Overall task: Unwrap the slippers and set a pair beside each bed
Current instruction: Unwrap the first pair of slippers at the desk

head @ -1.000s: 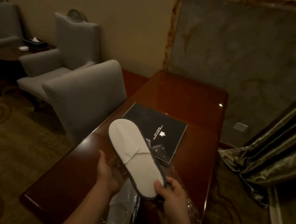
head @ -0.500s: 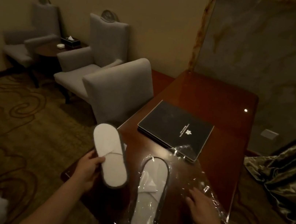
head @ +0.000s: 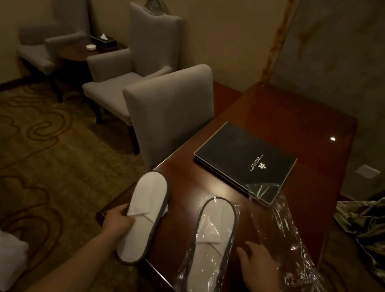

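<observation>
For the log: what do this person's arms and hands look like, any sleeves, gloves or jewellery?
Both forearms are bare as far as the frame shows, with no sleeve edge visible. The left hand and right hand wear no gloves, and no watch or ring can be made out in the dim light.

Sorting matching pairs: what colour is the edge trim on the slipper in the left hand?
Dark grey trim around a white slipper, seen in the head view.
</observation>
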